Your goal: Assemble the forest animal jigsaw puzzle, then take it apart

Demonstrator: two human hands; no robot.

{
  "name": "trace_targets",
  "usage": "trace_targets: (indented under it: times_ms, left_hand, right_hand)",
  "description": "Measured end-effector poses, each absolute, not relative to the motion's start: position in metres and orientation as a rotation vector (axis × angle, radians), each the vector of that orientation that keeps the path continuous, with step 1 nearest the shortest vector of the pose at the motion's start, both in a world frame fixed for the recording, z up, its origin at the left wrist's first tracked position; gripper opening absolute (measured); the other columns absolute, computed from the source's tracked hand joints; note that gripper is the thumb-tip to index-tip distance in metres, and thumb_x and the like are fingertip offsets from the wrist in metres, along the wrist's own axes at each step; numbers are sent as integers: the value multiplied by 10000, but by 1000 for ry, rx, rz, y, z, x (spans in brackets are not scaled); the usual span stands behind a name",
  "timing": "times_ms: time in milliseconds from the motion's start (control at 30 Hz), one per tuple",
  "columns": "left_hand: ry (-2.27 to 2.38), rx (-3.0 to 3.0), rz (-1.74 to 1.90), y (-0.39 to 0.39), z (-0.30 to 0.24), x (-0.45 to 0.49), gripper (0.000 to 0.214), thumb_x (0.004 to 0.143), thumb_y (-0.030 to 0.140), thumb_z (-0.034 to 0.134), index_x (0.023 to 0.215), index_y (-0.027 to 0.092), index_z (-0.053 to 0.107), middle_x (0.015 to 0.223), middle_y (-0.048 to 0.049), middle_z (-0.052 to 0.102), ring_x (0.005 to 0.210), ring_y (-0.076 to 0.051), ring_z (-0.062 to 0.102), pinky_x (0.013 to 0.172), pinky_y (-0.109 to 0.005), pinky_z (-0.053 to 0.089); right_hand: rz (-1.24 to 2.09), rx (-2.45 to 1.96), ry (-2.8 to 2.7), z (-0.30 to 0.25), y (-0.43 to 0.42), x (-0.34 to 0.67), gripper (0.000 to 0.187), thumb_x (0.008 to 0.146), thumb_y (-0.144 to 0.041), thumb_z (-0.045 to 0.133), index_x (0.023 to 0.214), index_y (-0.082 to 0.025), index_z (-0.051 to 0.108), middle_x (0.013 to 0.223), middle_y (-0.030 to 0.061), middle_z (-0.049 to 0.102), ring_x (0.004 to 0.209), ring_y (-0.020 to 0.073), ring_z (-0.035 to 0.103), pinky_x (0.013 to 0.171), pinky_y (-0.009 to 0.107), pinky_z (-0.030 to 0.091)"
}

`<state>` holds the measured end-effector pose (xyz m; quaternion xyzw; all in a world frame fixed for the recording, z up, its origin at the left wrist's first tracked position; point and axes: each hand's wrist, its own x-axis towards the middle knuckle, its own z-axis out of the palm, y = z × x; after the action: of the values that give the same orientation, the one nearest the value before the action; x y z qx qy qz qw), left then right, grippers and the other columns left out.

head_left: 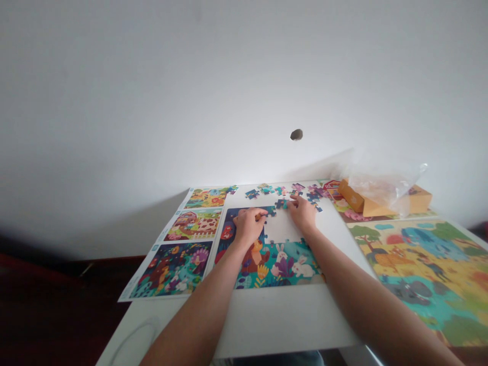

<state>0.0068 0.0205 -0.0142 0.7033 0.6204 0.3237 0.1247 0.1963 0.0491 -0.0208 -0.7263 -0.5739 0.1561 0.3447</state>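
Note:
A partly assembled jigsaw puzzle (282, 269) with a bear and white rabbits lies in front of me, with a gap in its upper right part. My left hand (248, 224) rests over its upper left part, fingers bent and closed together; what they pinch, if anything, is hidden. Just beyond those fingertips a dark blue and teal puzzle piece (271, 210) sits at the top edge. My right hand (303, 214) is above the gap's far side, its fingertips closed on a teal puzzle piece (284, 204) beside a dark blue one.
Loose puzzle pieces (267, 189) lie scattered along the back of the white table (282, 315). At left is a reference sheet (173, 244) with three pictures. A finished animal puzzle (423, 269) lies at right, below a yellow box (417, 199) and a clear plastic bag (385, 185). A wall stands behind.

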Motion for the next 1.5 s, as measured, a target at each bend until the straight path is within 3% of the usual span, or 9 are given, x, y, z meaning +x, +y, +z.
trace_targets:
  times_ms: [133,267,433,533,833,1033,1200,1500]
  left_hand:
    - [1812,2045,938,21,-15,7,186,804,221,648,910,304,776,1009,-29,754,1037,-306,602,957,-480,408]
    - [1822,2040,934,20,-14,7,189,824,228,619,895,303,777,1008,-33,755,1036,-317,599,950,-494,407]
    - [1813,2049,942,21,-16,7,203,826,222,598,885,293,778,998,-32,757,1008,-297,608,944,-468,416]
    - [1807,2057,954,22,-19,6,211,824,217,589,882,289,778,1000,-31,757,1005,-297,605,949,-471,415]
    - [1798,2056,970,22,-17,4,409,790,23,473,897,278,774,972,-31,756,943,-248,638,881,-388,461]
    - [1810,2100,940,21,-20,4,432,751,1,486,893,287,778,967,-25,754,966,-261,618,888,-399,452]
    - [1814,2080,929,21,-18,5,438,759,-4,476,887,287,778,992,-26,753,979,-268,613,886,-410,448]
    - [1816,2061,929,21,-17,4,444,769,5,455,893,284,777,1005,-28,751,991,-270,610,895,-424,443]
  right_hand:
    - [246,-1885,-1589,-18,45,192,374,813,-188,550,1155,-251,687,1149,61,707,1121,290,568,989,456,343]
    - [200,-1826,-1714,-17,41,189,327,810,-141,511,1016,-257,737,993,57,737,1040,259,598,1001,442,322]
    - [233,-1809,-1839,-17,42,186,437,768,-125,514,1122,-284,715,1010,51,734,1077,272,582,989,436,339]
    - [206,-1823,-1874,-14,39,185,411,785,-143,509,1111,-277,720,1069,69,716,1101,279,560,978,428,339]
    - [-3,-2262,-1561,-8,32,190,366,848,-189,466,1127,-156,700,1121,214,576,1110,355,502,921,488,304]
    - [105,-2169,-1621,-12,38,196,391,869,-253,501,1234,-219,635,1184,171,589,1156,339,483,941,464,296]
    - [95,-2164,-1570,-11,38,197,489,844,-324,553,1316,-199,567,1211,175,608,1176,353,470,940,455,304]
    - [223,-2123,-1519,-16,46,202,575,781,-288,581,1344,-192,512,1208,138,654,1183,336,501,969,466,298]
